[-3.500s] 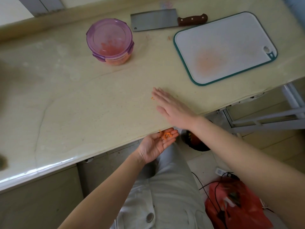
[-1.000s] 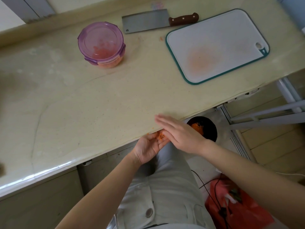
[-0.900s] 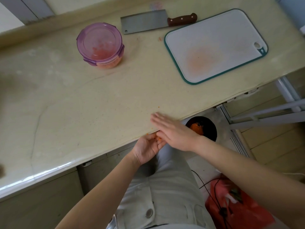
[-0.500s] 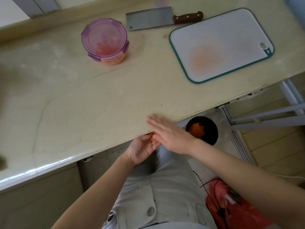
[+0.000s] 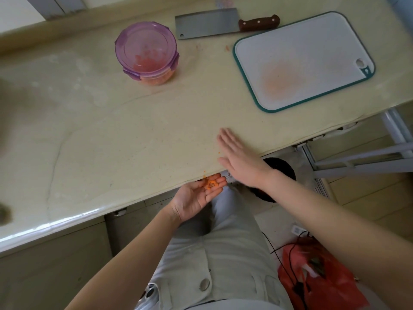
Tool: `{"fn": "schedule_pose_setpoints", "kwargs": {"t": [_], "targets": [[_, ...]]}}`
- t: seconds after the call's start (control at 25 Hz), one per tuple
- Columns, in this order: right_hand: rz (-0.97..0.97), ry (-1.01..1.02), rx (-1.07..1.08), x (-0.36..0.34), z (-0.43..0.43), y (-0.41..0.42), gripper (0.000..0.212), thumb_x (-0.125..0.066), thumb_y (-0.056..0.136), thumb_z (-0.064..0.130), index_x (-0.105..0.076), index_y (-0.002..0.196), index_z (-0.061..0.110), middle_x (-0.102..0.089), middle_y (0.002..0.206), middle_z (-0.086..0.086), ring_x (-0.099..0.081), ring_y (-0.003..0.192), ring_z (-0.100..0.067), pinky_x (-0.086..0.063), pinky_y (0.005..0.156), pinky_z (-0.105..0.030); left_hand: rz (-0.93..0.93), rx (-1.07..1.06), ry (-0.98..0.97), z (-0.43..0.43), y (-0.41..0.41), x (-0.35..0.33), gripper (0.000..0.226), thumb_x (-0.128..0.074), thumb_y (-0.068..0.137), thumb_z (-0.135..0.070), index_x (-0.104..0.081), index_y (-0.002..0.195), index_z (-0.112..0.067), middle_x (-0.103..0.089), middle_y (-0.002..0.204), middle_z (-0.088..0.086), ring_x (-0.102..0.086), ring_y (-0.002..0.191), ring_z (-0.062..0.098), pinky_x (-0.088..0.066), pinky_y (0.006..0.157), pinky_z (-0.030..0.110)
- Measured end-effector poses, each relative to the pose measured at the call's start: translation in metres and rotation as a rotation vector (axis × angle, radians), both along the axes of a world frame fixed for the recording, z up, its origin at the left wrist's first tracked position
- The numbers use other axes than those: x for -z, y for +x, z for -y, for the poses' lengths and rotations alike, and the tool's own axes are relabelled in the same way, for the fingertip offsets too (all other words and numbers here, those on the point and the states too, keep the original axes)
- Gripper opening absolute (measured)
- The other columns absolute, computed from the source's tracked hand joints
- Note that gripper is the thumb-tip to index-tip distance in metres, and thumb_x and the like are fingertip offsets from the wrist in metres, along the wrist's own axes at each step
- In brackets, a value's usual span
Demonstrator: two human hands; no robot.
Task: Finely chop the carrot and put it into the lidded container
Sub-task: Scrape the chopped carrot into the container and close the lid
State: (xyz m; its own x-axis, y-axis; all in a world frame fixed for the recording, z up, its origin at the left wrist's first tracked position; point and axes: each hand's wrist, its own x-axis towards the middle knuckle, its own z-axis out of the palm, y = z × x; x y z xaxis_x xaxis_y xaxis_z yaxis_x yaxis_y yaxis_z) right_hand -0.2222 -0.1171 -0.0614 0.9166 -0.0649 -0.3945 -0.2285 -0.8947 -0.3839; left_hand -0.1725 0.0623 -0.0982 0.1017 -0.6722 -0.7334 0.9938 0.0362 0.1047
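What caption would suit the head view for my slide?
Right hand flat at the counter edge, left hand below cupping carrot bits; lidded container, cleaver and board behind.

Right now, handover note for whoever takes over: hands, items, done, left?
Left hand: open, palm up below the edge of the beige counter, cupping orange carrot crumbs.
Right hand: open, flat on the counter.
Round purple-lidded plastic container: lid on, chopped carrot inside. Steel cleaver lies beside the white teal-rimmed cutting board, stained, bare.
Done: chopping, filling. Left: probably sweep the last edge crumbs, empty the palm.
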Motion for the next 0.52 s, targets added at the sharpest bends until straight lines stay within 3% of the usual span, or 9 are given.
{"fn": "schedule_pose_setpoints", "kwargs": {"t": [0.08,0.2,0.28,0.36,0.4,0.44,0.52], "targets": [[0.108,0.066,-0.184,0.003,-0.023,-0.029,0.061,-0.014,0.101,0.039,-0.011,0.150,0.003,-0.003,0.158,-0.013,0.006,0.145,-0.015,0.003,0.120,-0.030,0.002,-0.016,-0.004,-0.001,0.000,-0.003,0.036,-0.031,0.090,-0.005,-0.063,0.102,0.007,-0.068,0.099,0.021,-0.069,0.088,0.026,-0.057,0.080,0.035],[0.211,0.172,-0.428,-0.002,-0.044,-0.060,0.058,-0.014,0.103,0.036,-0.038,0.142,0.001,-0.032,0.152,-0.012,-0.024,0.142,-0.016,-0.011,0.119,-0.026,0.075,0.043,-0.002,-0.002,0.000,-0.007,0.039,-0.026,0.095,-0.006,-0.060,0.108,0.007,-0.068,0.100,0.019,-0.068,0.091,0.024,-0.056,0.083,0.031],[0.243,0.133,-0.310,-0.003,-0.036,-0.039,0.056,-0.017,0.103,0.036,-0.034,0.144,0.003,-0.029,0.153,-0.010,-0.022,0.143,-0.014,-0.010,0.118,-0.024,0.061,0.019,0.010,-0.002,0.000,-0.007,0.040,-0.024,0.096,-0.005,-0.062,0.102,0.006,-0.069,0.092,0.019,-0.069,0.083,0.024,-0.057,0.080,0.031],[0.163,0.091,-0.158,-0.005,-0.030,-0.021,0.059,-0.020,0.101,0.039,-0.017,0.150,0.006,-0.010,0.158,-0.007,0.000,0.144,-0.010,0.004,0.117,-0.022,0.019,-0.019,-0.001,-0.001,0.000,-0.006,0.038,-0.026,0.095,-0.003,-0.063,0.098,0.005,-0.069,0.090,0.019,-0.070,0.079,0.025,-0.057,0.078,0.034],[0.146,0.074,-0.181,-0.002,-0.031,-0.021,0.060,-0.021,0.100,0.039,-0.014,0.150,0.006,-0.006,0.159,-0.006,0.006,0.144,-0.010,0.006,0.117,-0.023,0.018,-0.018,0.001,-0.001,0.001,-0.006,0.035,-0.027,0.095,-0.003,-0.060,0.100,0.004,-0.068,0.090,0.018,-0.069,0.079,0.024,-0.057,0.078,0.034],[0.171,0.080,-0.221,0.000,-0.035,-0.025,0.059,-0.022,0.100,0.038,-0.018,0.149,0.005,-0.009,0.158,-0.008,0.003,0.145,-0.012,0.003,0.118,-0.026,0.034,0.004,0.015,-0.002,0.001,-0.007,0.032,-0.029,0.094,-0.004,-0.058,0.103,0.003,-0.068,0.090,0.016,-0.068,0.079,0.023,-0.056,0.077,0.032],[0.175,0.118,-0.380,-0.001,-0.044,-0.043,0.053,-0.021,0.103,0.034,-0.038,0.142,0.002,-0.033,0.151,-0.011,-0.024,0.143,-0.017,-0.016,0.119,-0.032,0.080,0.066,0.011,-0.003,0.001,-0.006,0.034,-0.032,0.090,-0.007,-0.055,0.112,0.004,-0.065,0.100,0.017,-0.065,0.087,0.022,-0.054,0.080,0.029]]}}
